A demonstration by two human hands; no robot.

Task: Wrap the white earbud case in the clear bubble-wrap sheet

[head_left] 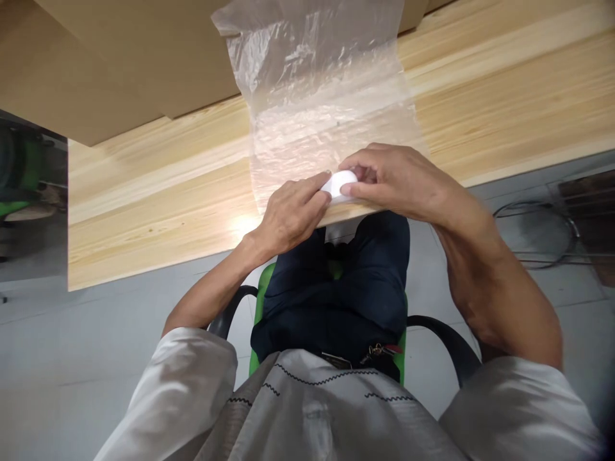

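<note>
A clear plastic sheet or bag (317, 96) lies stretched across the wooden table (158, 192), running from the far side to the near edge. At that near edge both my hands pinch a small white rounded object (342, 182). My left hand (293, 214) has its fingers closed against the object's left side. My right hand (394, 182) curls over it from the right, thumb and fingers pressed on it. The object sits at the plastic's near end; whether it is inside or on the plastic I cannot tell.
A large brown cardboard box (120, 57) rests on the table at the far left, overhanging its end. I sit on a green chair (262, 301) with black armrests. A metal wire frame (542, 230) stands on the grey floor at the right.
</note>
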